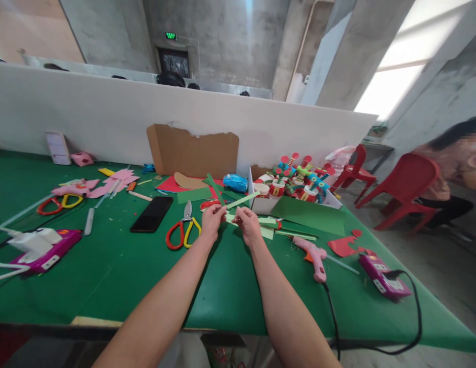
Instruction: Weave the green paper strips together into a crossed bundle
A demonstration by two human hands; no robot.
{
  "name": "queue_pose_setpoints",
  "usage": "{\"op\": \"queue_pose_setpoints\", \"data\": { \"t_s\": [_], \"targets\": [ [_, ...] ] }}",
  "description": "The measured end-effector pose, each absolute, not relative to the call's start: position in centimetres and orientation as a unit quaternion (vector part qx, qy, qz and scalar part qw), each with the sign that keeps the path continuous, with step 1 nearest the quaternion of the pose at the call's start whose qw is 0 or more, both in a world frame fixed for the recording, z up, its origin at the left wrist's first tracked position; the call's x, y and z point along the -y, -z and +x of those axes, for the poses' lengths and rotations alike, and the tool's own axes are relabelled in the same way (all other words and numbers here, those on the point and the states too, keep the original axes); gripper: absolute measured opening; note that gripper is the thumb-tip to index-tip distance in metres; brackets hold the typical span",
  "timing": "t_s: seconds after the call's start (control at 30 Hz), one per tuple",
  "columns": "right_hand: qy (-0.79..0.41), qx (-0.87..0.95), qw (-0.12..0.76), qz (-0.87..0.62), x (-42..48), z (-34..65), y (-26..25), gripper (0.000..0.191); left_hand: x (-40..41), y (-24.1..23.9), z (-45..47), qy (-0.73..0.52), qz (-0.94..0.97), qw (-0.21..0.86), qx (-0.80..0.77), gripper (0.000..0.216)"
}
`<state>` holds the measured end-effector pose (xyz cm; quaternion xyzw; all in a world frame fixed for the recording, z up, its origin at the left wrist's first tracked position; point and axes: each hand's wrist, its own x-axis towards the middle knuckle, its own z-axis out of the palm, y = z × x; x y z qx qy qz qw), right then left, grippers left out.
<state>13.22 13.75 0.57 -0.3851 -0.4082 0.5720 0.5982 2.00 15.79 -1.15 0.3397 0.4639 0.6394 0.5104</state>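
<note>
My left hand (213, 221) is closed in a pinch on green paper strips: a dark green strip (214, 188) rises from its fingertips, and a light green strip (243, 200) slants up to the right. Close beside it, my right hand (248, 223) has its thumb and fingers pinched together; what lies between them is too small to make out. Under and around the fingertips are more light green paper strips (267, 232). Scissors (186, 220) with one red and one yellow handle lie left of my left hand. To the right rests a pink glue gun (313, 255).
A white box (261, 205) holds several colourful spring figures in red cups. A black phone (152, 214), another pair of scissors (61, 204) and a purple power strip (57, 250) lie left. Another power strip (383, 276) sits right, its cord crossing the edge. A person sits on a red chair (408, 189).
</note>
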Motion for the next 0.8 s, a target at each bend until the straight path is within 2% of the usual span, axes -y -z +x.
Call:
{"op": "queue_pose_setpoints", "data": {
  "t_s": [0.1,0.23,0.43,0.67,0.8],
  "targets": [
    [-0.559,0.389,0.599,-0.422,-14.1,13.2,-0.1,0.044,-15.8,1.0,1.9,-0.647,0.32,0.519,-0.458,0.044],
    [-0.539,0.389,0.61,-0.432,-14.3,13.2,0.1,0.028,-15.6,0.8,2.0,-0.647,0.322,0.534,-0.439,0.043],
    [-0.543,0.421,0.586,-0.43,-14.2,13.2,0.2,0.03,-15.3,0.7,2.3,-0.603,0.398,0.542,-0.429,0.039],
    [-0.467,0.417,0.623,-0.469,-14.7,13.5,0.8,0.02,-15.3,1.0,2.4,-0.587,0.447,0.504,-0.449,0.033],
    [-0.45,0.39,0.644,-0.481,-15.2,13.7,1.2,0.023,-15.6,1.4,2.2,-0.601,0.442,0.447,-0.493,0.03]
  ]
}}
